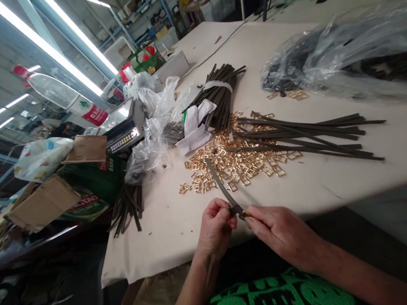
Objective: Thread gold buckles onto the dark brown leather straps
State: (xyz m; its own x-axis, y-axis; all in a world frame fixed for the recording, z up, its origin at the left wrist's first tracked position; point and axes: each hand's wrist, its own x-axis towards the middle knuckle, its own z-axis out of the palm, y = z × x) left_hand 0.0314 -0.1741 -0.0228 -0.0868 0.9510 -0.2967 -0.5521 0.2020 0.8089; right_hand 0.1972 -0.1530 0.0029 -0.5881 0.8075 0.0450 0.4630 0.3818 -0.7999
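A dark flat strap (219,181) rises from between my hands, its far end reaching over the near edge of a pile of gold-coloured rectangular buckles (223,162). My left hand (214,225) is closed, thumb and fingers pinching a small dark part at the strap's side. From the other side my right hand (285,231) grips the strap's lower end between thumb and forefinger. A small gold glint, perhaps a buckle, shows at its fingertips, mostly hidden. Loose dark straps (320,135) lie across the right of the pile, and a tied bundle of straps (222,90) rests behind it.
A large clear plastic bag (355,54) of dark items covers the table's right back. On the left are more dark straps (126,206), crumpled plastic bags (151,146), a scale (126,127), a tilted bottle (66,97) and a green carton (89,186). The table's front edge runs below my hands.
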